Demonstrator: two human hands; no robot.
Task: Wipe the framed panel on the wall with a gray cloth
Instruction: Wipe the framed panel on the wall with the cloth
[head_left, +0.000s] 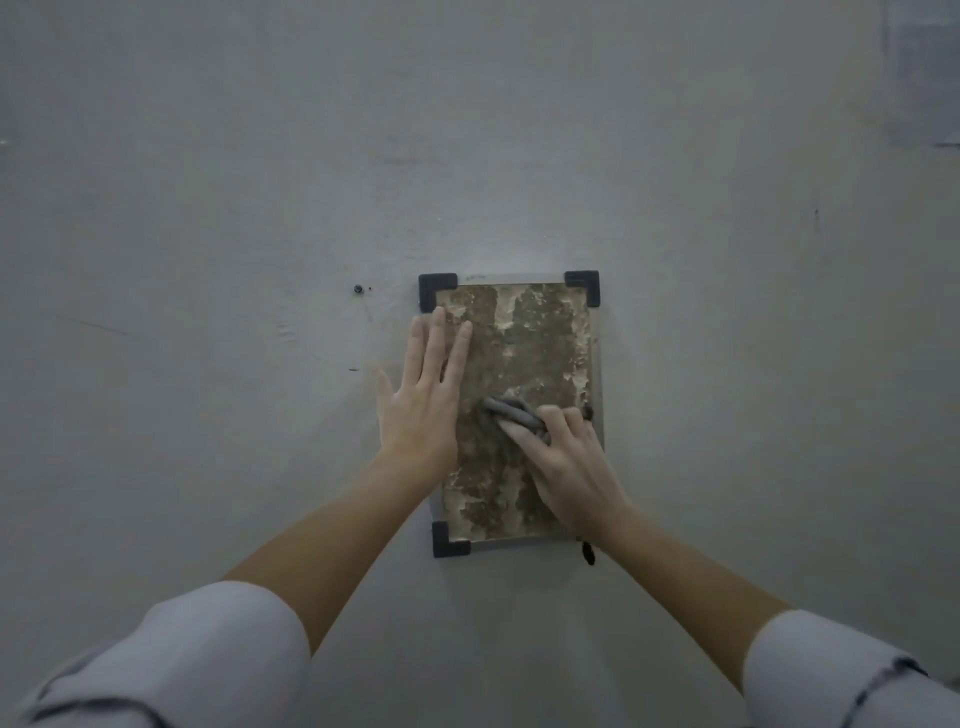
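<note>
left hand (421, 395): flat, fingers spread, on framed panel (524, 338) at 9 o'clock | right hand (563, 462): fingers curled around gray cloth (511, 410), 4 o'clock

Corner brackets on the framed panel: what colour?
Black corner brackets, clearest in the head view.

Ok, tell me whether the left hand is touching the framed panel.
Touching. The head view shows the left hand laid flat, its fingers overlapping the framed panel at its upper left edge with no visible gap.

framed panel (524, 343): mottled brown, black corners, upright on wall | gray cloth (511, 411): bunched, pressed against panel
</note>
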